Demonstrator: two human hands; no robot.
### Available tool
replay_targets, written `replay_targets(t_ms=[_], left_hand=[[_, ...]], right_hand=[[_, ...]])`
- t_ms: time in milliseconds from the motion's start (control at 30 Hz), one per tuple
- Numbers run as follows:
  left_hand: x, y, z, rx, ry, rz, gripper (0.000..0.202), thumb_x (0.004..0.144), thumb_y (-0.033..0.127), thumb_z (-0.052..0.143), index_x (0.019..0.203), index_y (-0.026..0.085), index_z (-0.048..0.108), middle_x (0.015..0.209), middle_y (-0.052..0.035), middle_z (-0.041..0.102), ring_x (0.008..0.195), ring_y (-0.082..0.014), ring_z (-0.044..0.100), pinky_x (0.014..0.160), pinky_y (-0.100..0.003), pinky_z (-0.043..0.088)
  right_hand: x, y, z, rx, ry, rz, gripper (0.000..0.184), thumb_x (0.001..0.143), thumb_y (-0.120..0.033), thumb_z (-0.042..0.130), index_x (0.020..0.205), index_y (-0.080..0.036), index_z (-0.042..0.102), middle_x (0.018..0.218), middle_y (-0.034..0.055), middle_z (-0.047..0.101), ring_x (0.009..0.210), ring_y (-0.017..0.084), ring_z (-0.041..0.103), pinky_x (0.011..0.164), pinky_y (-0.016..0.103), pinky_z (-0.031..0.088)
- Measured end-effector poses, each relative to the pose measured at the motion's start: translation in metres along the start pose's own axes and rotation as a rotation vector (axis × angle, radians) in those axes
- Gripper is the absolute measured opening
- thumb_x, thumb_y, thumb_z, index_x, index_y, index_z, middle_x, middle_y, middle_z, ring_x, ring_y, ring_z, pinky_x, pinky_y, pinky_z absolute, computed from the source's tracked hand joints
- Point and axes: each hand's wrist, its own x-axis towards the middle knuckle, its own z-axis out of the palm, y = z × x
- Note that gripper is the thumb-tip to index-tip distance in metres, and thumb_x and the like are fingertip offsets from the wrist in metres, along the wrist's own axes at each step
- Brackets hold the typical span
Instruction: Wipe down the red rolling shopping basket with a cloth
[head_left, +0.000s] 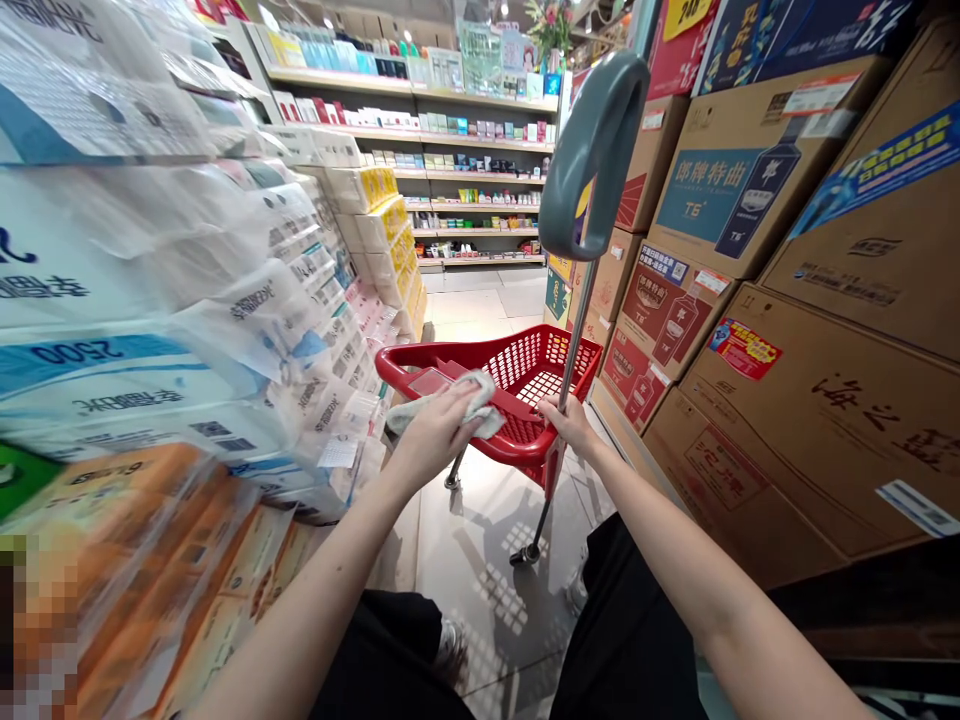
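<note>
Both hands are at the red basket (525,375), which stands on the tiled floor (480,560) between stacked tissue packs (225,330) and cardboard boxes (810,400). The left hand (435,432) presses a pale cloth (465,400) on the near rim, fingers curled on it. The right hand (571,420) seems closed round the metal pole (574,340) (its grey handle (596,150) rises above).

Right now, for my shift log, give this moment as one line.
left hand: presses cloth on red basket rim | right hand: grips pole | handle: upright | boxes: right
</note>
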Motion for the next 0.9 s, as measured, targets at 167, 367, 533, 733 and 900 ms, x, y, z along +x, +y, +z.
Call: replay_targets(t_ms=[167, 367, 533, 733, 900], left_hand=[[0.022, -0.036, 0.0, 0.096, -0.193, -0.011, 0.044, 0.093, 0.042, 0.033, 0.127, 0.021, 0.052, 0.132, -0.0054, 0.055, 0.125, -0.0211, 0.046, 0.11, -0.042, 0.032], [0.03, -0.054, -0.006, 0.142, -0.151, -0.091, 0.044, 0.094, 0.043, 0.03, 0.121, 0.019, 0.055, 0.13, -0.0066, 0.056, 0.121, -0.0209, 0.049, 0.107, -0.042, 0.034], [0.034, -0.023, -0.003, 0.052, -0.276, 0.092, 0.04, 0.093, 0.042, 0.034, 0.117, 0.022, 0.058, 0.123, -0.0052, 0.06, 0.118, -0.0199, 0.051, 0.105, -0.039, 0.035], [0.055, -0.032, -0.005, 0.108, -0.396, 0.036, 0.043, 0.092, 0.048, 0.03, 0.095, 0.02, 0.062, 0.097, -0.0049, 0.067, 0.093, -0.0201, 0.06, 0.082, -0.032, 0.044], [0.062, -0.043, 0.0, 0.153, -0.378, -0.038, 0.045, 0.092, 0.052, 0.027, 0.073, 0.021, 0.054, 0.077, -0.0033, 0.064, 0.073, -0.0181, 0.058, 0.068, -0.029, 0.04]], right_hand=[[0.0, 0.002, 0.002, 0.002, 0.008, -0.017, 0.039, 0.081, -0.045, 0.045, 0.051, -0.02, 0.045, 0.05, -0.0029, 0.045, 0.054, 0.012, 0.046, 0.053, 0.023, 0.032], [0.0, 0.001, -0.002, 0.006, -0.005, -0.012, 0.04, 0.081, -0.045, 0.045, 0.049, -0.021, 0.045, 0.05, -0.0027, 0.044, 0.054, 0.012, 0.046, 0.053, 0.023, 0.034], [0.002, 0.006, -0.009, 0.033, -0.03, 0.003, 0.037, 0.078, -0.041, 0.046, 0.049, -0.02, 0.045, 0.049, -0.0028, 0.044, 0.054, 0.012, 0.046, 0.055, 0.022, 0.035], [0.007, 0.01, -0.026, 0.115, -0.178, -0.07, 0.03, 0.077, -0.034, 0.045, 0.05, -0.019, 0.047, 0.052, -0.0036, 0.045, 0.053, 0.01, 0.044, 0.055, 0.021, 0.035], [0.014, 0.015, -0.03, 0.155, -0.215, -0.055, 0.031, 0.077, -0.034, 0.044, 0.05, -0.018, 0.047, 0.051, -0.0036, 0.045, 0.05, 0.009, 0.042, 0.052, 0.021, 0.033]])
